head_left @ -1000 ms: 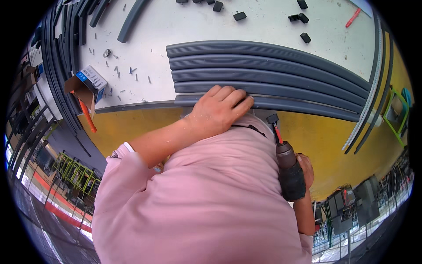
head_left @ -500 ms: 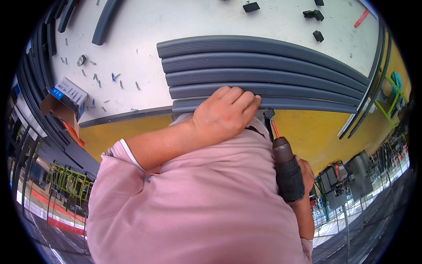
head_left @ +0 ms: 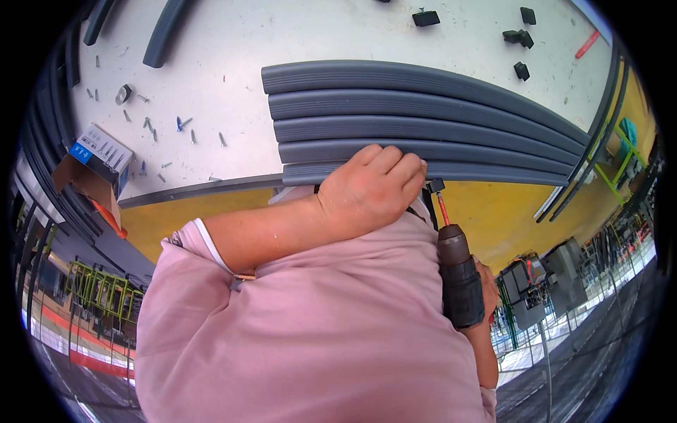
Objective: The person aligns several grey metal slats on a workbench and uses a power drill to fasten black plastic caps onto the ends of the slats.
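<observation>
Several dark grey ribbed profiles lie side by side along the table's near edge. My left hand is closed over the nearest profile, its fingers curled at the edge and its thumb hidden. In my right hand, mostly hidden behind the tool, is a black power drill. Its red bit points away from me, with the tip at a small black end piece by the nearest profile. Whether the tip is in a screw I cannot tell.
Loose screws and a metal round piece are scattered at left, beside an open cardboard box. Black plugs and a red marker lie at the far right. More dark profiles rest at far left.
The view has shifted slightly, so the table items appear displaced. My left hand stays on the nearest profile, and the drill stays at the small black end piece.
</observation>
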